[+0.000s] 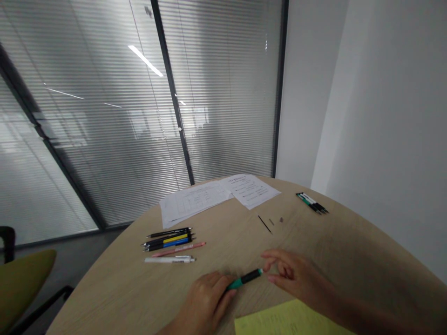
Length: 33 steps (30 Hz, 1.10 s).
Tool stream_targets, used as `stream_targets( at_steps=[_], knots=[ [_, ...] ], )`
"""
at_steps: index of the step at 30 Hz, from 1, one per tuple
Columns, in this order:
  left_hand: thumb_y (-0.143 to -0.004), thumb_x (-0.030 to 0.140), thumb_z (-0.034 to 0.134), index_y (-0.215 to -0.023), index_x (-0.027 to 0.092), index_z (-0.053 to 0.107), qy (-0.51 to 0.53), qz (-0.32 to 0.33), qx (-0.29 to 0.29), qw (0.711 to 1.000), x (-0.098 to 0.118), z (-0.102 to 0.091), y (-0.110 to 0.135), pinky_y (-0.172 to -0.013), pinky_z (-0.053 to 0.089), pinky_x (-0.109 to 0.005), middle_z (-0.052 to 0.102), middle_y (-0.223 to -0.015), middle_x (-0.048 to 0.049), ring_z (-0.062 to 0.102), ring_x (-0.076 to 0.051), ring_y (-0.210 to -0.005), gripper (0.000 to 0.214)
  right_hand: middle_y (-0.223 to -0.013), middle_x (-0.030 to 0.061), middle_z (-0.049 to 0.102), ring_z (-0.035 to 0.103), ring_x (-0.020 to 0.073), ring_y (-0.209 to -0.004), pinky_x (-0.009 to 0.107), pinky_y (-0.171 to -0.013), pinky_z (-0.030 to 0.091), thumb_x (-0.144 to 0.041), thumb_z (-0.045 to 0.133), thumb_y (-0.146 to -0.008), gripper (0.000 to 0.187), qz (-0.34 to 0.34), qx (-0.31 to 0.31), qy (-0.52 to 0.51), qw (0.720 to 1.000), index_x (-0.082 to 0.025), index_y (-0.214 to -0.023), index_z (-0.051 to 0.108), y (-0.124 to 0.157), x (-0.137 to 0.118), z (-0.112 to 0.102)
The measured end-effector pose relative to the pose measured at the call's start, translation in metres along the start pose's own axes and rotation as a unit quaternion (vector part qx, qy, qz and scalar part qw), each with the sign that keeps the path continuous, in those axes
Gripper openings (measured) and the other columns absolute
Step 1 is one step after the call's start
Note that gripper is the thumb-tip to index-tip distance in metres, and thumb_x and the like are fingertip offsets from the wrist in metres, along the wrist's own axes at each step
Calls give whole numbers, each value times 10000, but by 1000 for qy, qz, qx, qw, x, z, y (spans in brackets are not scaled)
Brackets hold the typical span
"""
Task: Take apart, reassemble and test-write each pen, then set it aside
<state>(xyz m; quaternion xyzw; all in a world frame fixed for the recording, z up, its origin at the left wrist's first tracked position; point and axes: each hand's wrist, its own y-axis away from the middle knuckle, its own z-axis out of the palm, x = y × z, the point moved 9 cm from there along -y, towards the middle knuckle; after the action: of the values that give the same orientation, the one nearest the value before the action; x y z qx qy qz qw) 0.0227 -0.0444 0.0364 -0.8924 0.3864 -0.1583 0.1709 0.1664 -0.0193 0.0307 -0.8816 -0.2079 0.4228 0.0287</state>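
Note:
My left hand (206,298) is closed around a green and black pen (245,278) and holds it just above the round wooden table (335,246). The pen's tip points right, toward my right hand (291,274). That hand's fingers are curled, with the fingertips pinched right at the pen's tip; whether anything small sits between them I cannot make out. A thin black refill (264,224) and two tiny loose parts (275,221) lie on the table beyond my hands.
A row of several pens (170,240) lies at the left. Three more pens (312,203) lie at the far right. Printed sheets (216,195) sit at the far edge, a yellow sheet (286,321) near me. A green chair (21,279) stands at the left.

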Motion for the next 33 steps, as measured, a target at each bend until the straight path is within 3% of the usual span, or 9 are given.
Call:
stream_targets(
  at_steps=[4, 8, 12, 17, 25, 33],
  knots=[
    [-874, 282, 300, -843, 183, 531, 33, -51, -14, 998, -12, 5, 2, -571, 448, -239, 615, -712, -32, 582, -158, -644, 252, -745, -2, 623, 441, 61, -446, 170, -455, 356, -161, 502, -700, 361, -13, 61, 11, 998, -183, -1060, 517, -9, 14, -17],
    [-880, 310, 267, -842, 194, 516, 106, -86, -19, 990, -19, 7, 4, -603, 442, -226, 611, -733, -21, 578, -146, -672, 278, -708, 6, 612, 528, 103, -541, 217, -558, 417, -173, 475, -736, 298, 24, 98, 129, 986, -166, -1025, 546, -26, 40, -33],
    [-877, 329, 267, -814, 203, 511, 162, -127, -32, 978, -26, 8, 4, -631, 432, -221, 600, -716, -6, 572, -137, -682, 282, -912, 69, 617, 582, 166, -799, 274, -703, 435, -219, 455, -787, 201, 38, 86, 290, 952, -172, -911, 605, -46, 56, -35],
    [-879, 351, 252, -825, 203, 509, 212, -161, -22, 964, -37, 6, 3, -657, 424, -229, 590, -729, -5, 563, -140, -711, 302, -984, 94, 590, 596, 174, -779, 259, -626, 444, -224, 400, -828, 230, 68, 37, 427, 901, -166, -896, 612, -67, 61, -27],
    [-869, 376, 263, -856, 199, 506, 216, -179, -1, 960, -50, 2, 4, -694, 428, -268, 601, -783, -30, 558, -166, -758, 302, -833, 140, 642, 620, 202, -736, 247, -581, 416, -131, 406, -812, 217, 126, 14, 444, 887, -116, -826, 622, -85, 67, -23],
    [-847, 346, 344, -926, 199, 533, 145, -149, 13, 978, -54, 4, 5, -739, 432, -314, 611, -869, -59, 556, -191, -820, 252, -833, 74, 646, 599, 166, -733, 232, -599, 395, -151, 449, -760, 156, 81, 21, 385, 919, -156, -781, 603, -68, 52, -20]
  ],
)
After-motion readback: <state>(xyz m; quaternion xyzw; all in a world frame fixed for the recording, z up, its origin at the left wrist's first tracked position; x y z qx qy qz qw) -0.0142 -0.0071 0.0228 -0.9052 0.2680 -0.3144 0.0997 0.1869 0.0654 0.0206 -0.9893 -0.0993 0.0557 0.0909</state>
